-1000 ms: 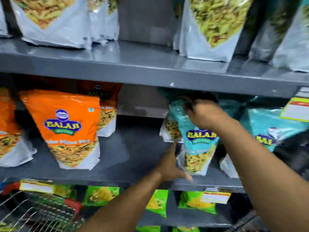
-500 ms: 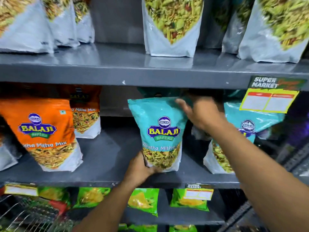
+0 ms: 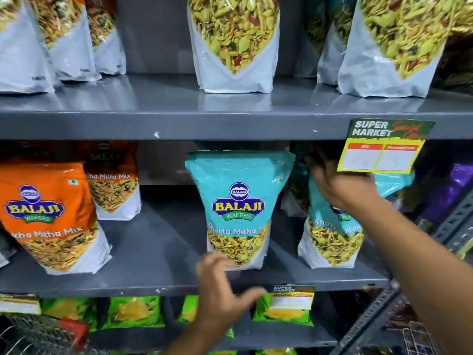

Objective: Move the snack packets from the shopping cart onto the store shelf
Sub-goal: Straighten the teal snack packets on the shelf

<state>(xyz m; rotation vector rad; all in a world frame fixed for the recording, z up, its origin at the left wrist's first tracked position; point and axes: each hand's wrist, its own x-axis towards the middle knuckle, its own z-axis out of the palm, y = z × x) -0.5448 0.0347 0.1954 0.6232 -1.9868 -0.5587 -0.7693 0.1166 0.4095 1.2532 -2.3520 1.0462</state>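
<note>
A teal Balaji Khatta Mitha packet stands upright in the middle of the grey middle shelf. My left hand hovers just below its bottom edge, fingers spread, holding nothing. My right hand grips the top of a second teal packet to the right, partly under a hanging price card. Another teal packet stands in shadow behind the two. The wire shopping cart shows at the bottom left corner.
Orange Balaji packets fill the left of the middle shelf. White-bottomed mix pouches line the upper shelf. Green packets sit on the lower shelf. A yellow price card hangs from the upper shelf edge. A slotted metal upright is at the right.
My left hand let go of the middle teal packet's base and dropped below the shelf edge. My right hand moved from that packet's top to the teal packet on the right.
</note>
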